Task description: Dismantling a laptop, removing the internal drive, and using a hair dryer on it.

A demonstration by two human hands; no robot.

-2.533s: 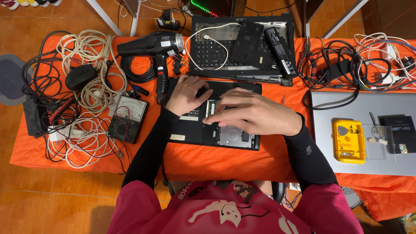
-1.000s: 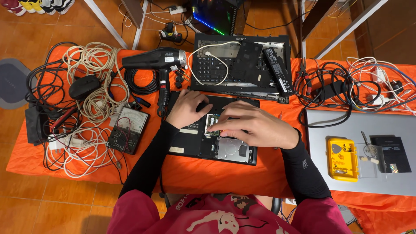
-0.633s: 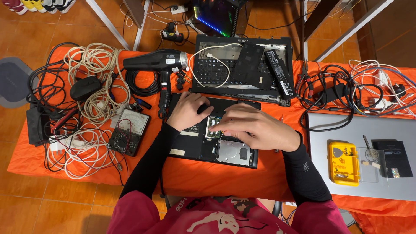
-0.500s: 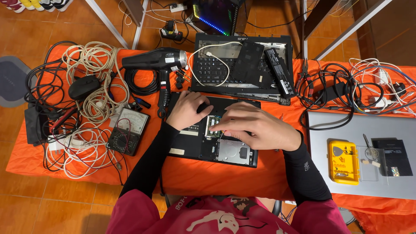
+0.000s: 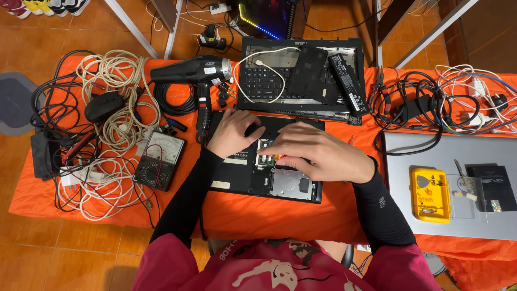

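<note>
Nearest the person, on the orange cloth-covered table (image 5: 269,215), lies an opened black laptop base (image 5: 253,172) with its underside up, a silver rectangular drive bay at its near right corner and small pale rectangular stickers along its near left side. The right hand (image 5: 323,156) lies over the middle of the base, palm down, fingers bent together and pointing left, their tips pinched close at a green memory strip; a small orange and red bit shows at the fingertips, too small to tell what it is. The left hand (image 5: 231,132) rests on the far left part of the base, fingers loosely curled and pressing down, holding nothing.

To the right sits a closed grey laptop (image 5: 425,221), with a yellow rectangular plastic case (image 5: 430,194) and a flat black rectangular pad (image 5: 491,180) on top. To the left lies a black analogue meter with a white dial (image 5: 160,160), among white and black coiled cables (image 5: 102,124).

Farther off lie a black hair dryer (image 5: 194,73) with a small silver label on its barrel, and a black keyboard tray (image 5: 299,75) bearing a long black battery with a white label strip (image 5: 347,81).
</note>
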